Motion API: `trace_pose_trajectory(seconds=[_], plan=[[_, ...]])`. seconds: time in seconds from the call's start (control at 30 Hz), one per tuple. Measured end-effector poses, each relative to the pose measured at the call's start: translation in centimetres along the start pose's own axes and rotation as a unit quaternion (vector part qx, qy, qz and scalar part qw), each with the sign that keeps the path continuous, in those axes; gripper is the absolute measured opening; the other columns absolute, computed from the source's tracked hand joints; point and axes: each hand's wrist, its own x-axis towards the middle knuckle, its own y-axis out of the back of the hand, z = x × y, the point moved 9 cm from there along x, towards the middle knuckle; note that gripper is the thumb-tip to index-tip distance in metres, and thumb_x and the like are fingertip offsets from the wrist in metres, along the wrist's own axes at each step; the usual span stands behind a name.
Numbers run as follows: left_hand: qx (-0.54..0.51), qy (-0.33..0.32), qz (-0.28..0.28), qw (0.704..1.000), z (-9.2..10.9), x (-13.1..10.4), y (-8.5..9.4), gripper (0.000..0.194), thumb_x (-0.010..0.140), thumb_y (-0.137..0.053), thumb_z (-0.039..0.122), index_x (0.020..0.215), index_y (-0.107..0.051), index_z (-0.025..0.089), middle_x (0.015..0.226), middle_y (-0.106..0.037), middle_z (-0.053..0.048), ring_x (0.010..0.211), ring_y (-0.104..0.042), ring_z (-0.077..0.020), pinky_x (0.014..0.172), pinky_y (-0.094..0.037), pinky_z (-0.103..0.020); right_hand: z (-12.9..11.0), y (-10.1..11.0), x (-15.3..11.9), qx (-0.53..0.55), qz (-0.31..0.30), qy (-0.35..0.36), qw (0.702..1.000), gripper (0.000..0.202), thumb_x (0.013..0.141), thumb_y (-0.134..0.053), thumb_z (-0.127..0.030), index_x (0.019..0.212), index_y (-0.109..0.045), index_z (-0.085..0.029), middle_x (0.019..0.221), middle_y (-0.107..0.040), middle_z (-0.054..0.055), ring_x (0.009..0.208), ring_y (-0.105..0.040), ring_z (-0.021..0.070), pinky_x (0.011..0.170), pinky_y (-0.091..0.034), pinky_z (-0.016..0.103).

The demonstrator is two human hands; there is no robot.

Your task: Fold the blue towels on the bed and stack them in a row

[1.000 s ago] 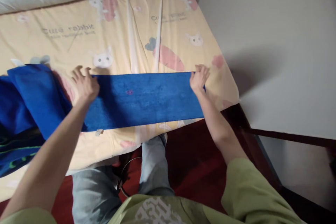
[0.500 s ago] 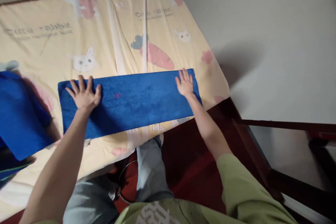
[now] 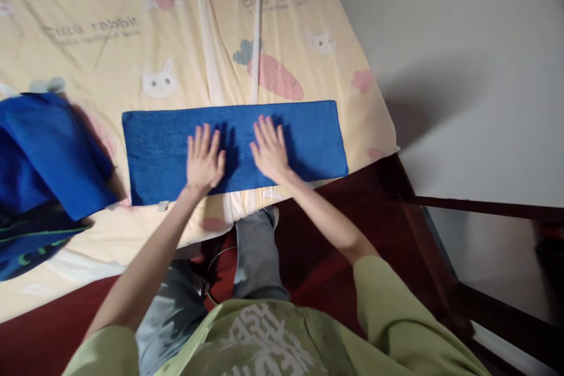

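Observation:
A blue towel (image 3: pixel 154 147) lies as a long, flat rectangle along the front edge of the bed, with a small white tag (image 3: pixel 163 206) at its near edge. Over its middle is my left hand (image 3: pixel 204 158), palm down, fingers stretched out. My right hand (image 3: pixel 270 151) is a short way to the right over the same towel, also palm down with fingers spread. Shadows fall on the cloth beside both hands; whether the palms touch it or hover just above, I cannot tell. Neither hand holds anything.
More blue cloth (image 3: pixel 61 153) lies heaped at the left, partly over a dark blue piece with green lines (image 3: pixel 39 247). The yellow bedsheet (image 3: pixel 176 29) carries rabbit and carrot prints. A wall (image 3: pixel 462 70) borders the right side, and a dark wooden frame (image 3: pixel 423 235) stands below it.
Both hands have moved inward from the towel's two ends to near its middle. The view has shifted slightly, so the bed appears higher and further right.

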Motion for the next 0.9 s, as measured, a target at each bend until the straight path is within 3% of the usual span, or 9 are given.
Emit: trace_pose_trajectory(seconds=[0.1, 0.17, 0.23, 0.3, 0.37, 0.57, 0.63, 0.73, 0.9], plan=[[-0.007, -0.005, -0.043, 0.999, 3.3, -2.2, -3.8, 0.065, 0.105, -0.028, 0.035, 0.166, -0.024, 0.013, 0.174, -0.013, -0.011, 0.162, -0.004, -0.0273, 0.132, -0.007, -0.058, -5.7, -4.4, -2.6, 0.019, -0.060, 0.000, 0.998, 0.068, 0.108, -0.033, -0.034, 0.169, -0.007, -0.018, 0.175, -0.016, 0.005, 0.163, -0.001, 0.0259, 0.132, 0.000, 0.059], [-0.002, -0.007, -0.046, 0.999, 3.7, -2.7, -4.8, 0.065, 0.105, -0.027, 0.034, 0.166, -0.024, 0.014, 0.174, -0.014, -0.010, 0.162, -0.006, -0.0269, 0.131, -0.008, -0.058, -6.5, -5.5, -3.3, 0.020, -0.071, -0.010, 0.997, 0.069, 0.108, -0.035, -0.036, 0.169, -0.007, -0.019, 0.175, -0.015, 0.003, 0.163, -0.002, 0.0262, 0.132, 0.000, 0.059], [0.000, -0.014, -0.044, 0.999, 3.2, -2.8, -4.7, 0.065, 0.105, -0.029, 0.036, 0.166, -0.026, 0.016, 0.174, -0.015, -0.010, 0.162, -0.007, -0.0270, 0.131, -0.009, -0.058, -5.9, -5.1, -3.4, 0.020, -0.059, 0.000, 0.998, 0.067, 0.108, -0.034, -0.039, 0.169, -0.013, -0.020, 0.175, -0.015, 0.004, 0.163, -0.005, 0.0250, 0.133, -0.001, 0.057], [0.002, 0.001, -0.041, 0.999, 1.8, -3.0, -3.8, 0.065, 0.105, -0.031, 0.040, 0.166, -0.028, 0.019, 0.174, -0.015, -0.009, 0.162, -0.008, -0.0277, 0.131, -0.010, -0.058, -3.9, -3.8, -3.7, 0.023, -0.044, 0.009, 0.999, 0.064, 0.109, -0.032, -0.041, 0.168, -0.020, -0.019, 0.174, -0.017, 0.005, 0.163, -0.009, 0.0236, 0.133, -0.004, 0.055], [0.003, 0.041, -0.032, 0.999, -0.5, -3.9, -2.3, 0.066, 0.104, -0.034, 0.043, 0.165, -0.029, 0.020, 0.174, -0.014, -0.009, 0.162, -0.007, -0.0299, 0.130, -0.009, -0.061, -0.1, -2.0, -4.7, 0.019, -0.032, -0.017, 0.999, 0.064, 0.109, -0.031, -0.045, 0.167, -0.024, -0.018, 0.174, -0.018, 0.007, 0.163, -0.011, 0.0242, 0.133, -0.006, 0.054], [0.051, 0.179, 0.018, 0.982, -8.9, -10.5, 2.4, 0.069, 0.104, -0.033, 0.047, 0.167, -0.023, 0.020, 0.175, -0.009, -0.012, 0.162, -0.004, -0.0348, 0.127, -0.010, -0.067, 15.8, 4.7, -11.3, -0.067, 0.035, -0.223, 0.972, 0.066, 0.108, -0.024, -0.049, 0.167, -0.025, -0.017, 0.174, -0.020, 0.011, 0.162, -0.013, 0.0276, 0.131, -0.011, 0.058], [0.070, 0.221, 0.030, 0.972, -10.8, -12.7, 3.3, 0.070, 0.104, -0.032, 0.048, 0.167, -0.021, 0.020, 0.175, -0.009, -0.014, 0.162, -0.004, -0.0349, 0.127, -0.013, -0.065, 19.3, 6.1, -13.1, -0.093, 0.056, -0.270, 0.957, 0.066, 0.108, -0.021, -0.049, 0.166, -0.025, -0.018, 0.174, -0.021, 0.012, 0.162, -0.014, 0.0276, 0.130, -0.013, 0.058], [0.078, 0.264, 0.033, 0.961, -12.4, -14.6, 3.6, 0.071, 0.104, -0.031, 0.048, 0.168, -0.019, 0.018, 0.175, -0.007, -0.017, 0.161, -0.004, -0.0368, 0.125, -0.017, -0.067, 21.2, 6.5, -14.1, -0.099, 0.075, -0.283, 0.951, 0.066, 0.108, -0.018, -0.049, 0.166, -0.025, -0.019, 0.173, -0.021, 0.012, 0.162, -0.015, 0.0269, 0.129, -0.015, 0.060], [0.059, 0.277, 0.048, 0.958, -12.7, -14.4, 3.5, 0.071, 0.104, -0.030, 0.049, 0.166, -0.024, 0.016, 0.173, -0.012, -0.020, 0.161, -0.007, -0.0380, 0.124, -0.017, -0.069, 21.0, 6.3, -13.6, -0.077, 0.070, -0.297, 0.949, 0.067, 0.107, -0.020, -0.047, 0.165, -0.026, -0.015, 0.173, -0.021, 0.015, 0.162, -0.014, 0.0279, 0.129, -0.012, 0.061]])
